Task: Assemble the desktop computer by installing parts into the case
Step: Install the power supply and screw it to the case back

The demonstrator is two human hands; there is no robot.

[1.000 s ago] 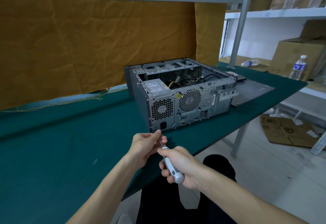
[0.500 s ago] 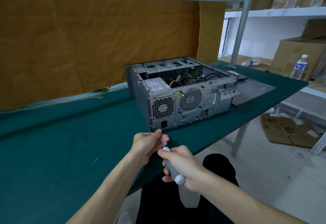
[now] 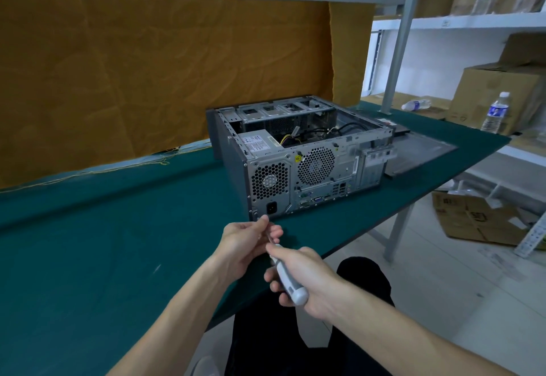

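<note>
Left hand (image 3: 243, 239) pinches the thin metal shaft of the grey-handled screwdriver (image 3: 288, 279) near its tip, just below the lower rear corner of the open grey metal computer case (image 3: 298, 153), which lies on its side on the green-covered table (image 3: 103, 242). Right hand (image 3: 307, 278) is wrapped round the screwdriver's handle. Flat grey side panel (image 3: 425, 151) lies on the table just right of the case.

You have an ochre cloth backdrop (image 3: 165, 74) hanging behind the green table (image 3: 88, 257), with loose yellow thread (image 3: 159, 159) along its lower edge. On the white shelving (image 3: 461, 22) to your right stand cardboard boxes (image 3: 496, 91) and several water bottles, one upright (image 3: 496, 112) and one lying down (image 3: 416, 105). A flattened carton (image 3: 478, 219) lies on the floor beneath.
</note>
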